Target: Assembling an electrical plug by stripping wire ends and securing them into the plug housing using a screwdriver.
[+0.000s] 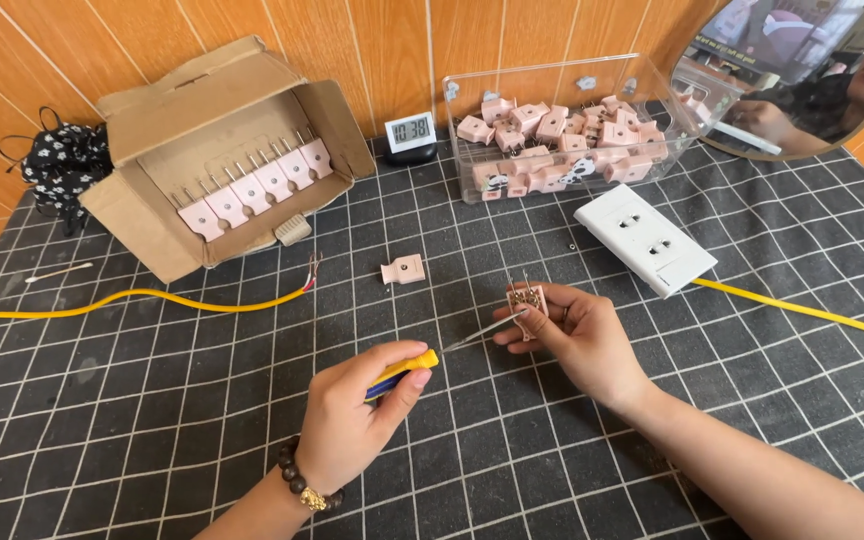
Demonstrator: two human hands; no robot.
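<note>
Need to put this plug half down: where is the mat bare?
Bare mat lies below the yellow cable, left of the left hand, and right of the right hand below the white socket plate. It is crowded by the cardboard box and clear bin.

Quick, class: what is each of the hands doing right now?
Left hand: closed on a yellow-handled screwdriver.
Right hand: closed on an opened pink plug.
</note>
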